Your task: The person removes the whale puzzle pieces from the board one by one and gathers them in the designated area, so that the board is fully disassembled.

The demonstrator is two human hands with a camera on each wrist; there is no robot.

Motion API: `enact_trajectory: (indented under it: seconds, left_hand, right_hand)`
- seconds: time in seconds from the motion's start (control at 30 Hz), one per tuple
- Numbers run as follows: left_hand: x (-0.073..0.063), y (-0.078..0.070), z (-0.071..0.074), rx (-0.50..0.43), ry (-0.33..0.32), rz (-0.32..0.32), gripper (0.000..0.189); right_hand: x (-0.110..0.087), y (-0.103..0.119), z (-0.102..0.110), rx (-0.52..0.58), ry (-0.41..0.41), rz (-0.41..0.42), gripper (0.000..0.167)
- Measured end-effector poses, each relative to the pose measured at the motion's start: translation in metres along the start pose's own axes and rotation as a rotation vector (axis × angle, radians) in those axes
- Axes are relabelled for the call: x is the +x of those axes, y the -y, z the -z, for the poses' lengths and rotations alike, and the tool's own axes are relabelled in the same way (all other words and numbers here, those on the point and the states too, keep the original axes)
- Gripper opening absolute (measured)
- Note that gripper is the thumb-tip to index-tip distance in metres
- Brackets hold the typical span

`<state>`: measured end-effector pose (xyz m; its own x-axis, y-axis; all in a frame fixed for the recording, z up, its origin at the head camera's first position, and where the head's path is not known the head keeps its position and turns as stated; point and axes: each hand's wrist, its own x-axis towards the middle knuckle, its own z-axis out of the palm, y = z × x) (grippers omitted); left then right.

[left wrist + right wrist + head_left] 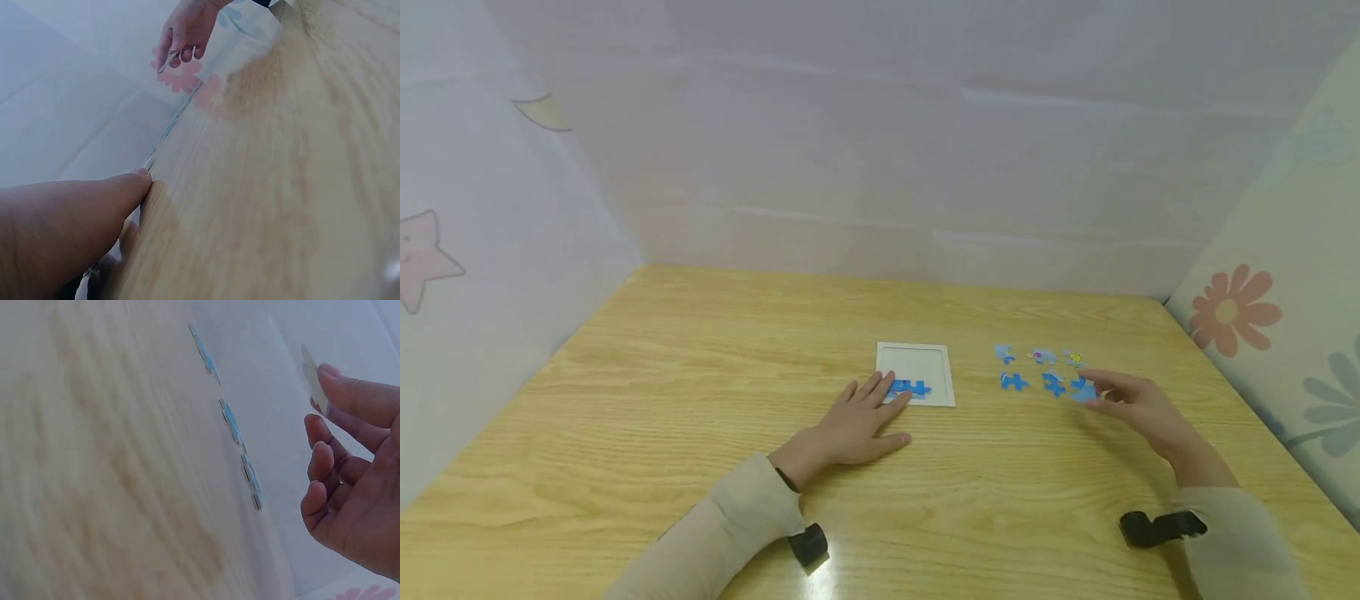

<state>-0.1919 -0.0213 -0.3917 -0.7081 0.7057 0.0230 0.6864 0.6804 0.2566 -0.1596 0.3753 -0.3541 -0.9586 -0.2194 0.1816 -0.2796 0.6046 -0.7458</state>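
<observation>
My left hand (856, 423) lies flat with fingers spread, its fingertips on the lower left of a white square puzzle tray (950, 379). Joined blue puzzle pieces (917, 388) sit along the tray's near edge, partly covered by those fingers. To the right, my right hand (1138, 407) pinches a light blue jigsaw piece (1084, 392) between thumb and forefinger, raised off the table. In the right wrist view that piece (314, 378) shows its pale back, and the other fingers are curled. The left wrist view shows mainly the left thumb (115, 197).
Several loose jigsaw pieces (1013, 382) lie in two rows right of the tray, among them one with a yellow flower (1074, 357). The wooden table (737, 350) meets a pale cloth wall (850, 167) at the back, with printed cloth on both sides.
</observation>
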Motion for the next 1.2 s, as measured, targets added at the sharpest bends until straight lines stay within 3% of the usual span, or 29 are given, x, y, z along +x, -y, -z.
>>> enact_trajectory:
  seconds: [0.5, 0.9, 1.2]
  left_hand:
    - [-0.002, 0.0, 0.0, -0.021, -0.015, -0.003, 0.062]
    - [0.0, 0.002, -0.003, -0.01, -0.013, -0.003, 0.063]
    - [-0.002, 0.0, 0.0, -0.004, -0.027, -0.022, 0.062]
  right_hand:
    - [-0.013, -0.024, 0.008, 0.028, 0.012, -0.146, 0.045]
    - [-0.017, -0.031, 0.011, -0.043, 0.049, -0.207, 0.051]
    - [-0.019, -0.033, 0.011, 0.031, 0.1, -0.244, 0.052]
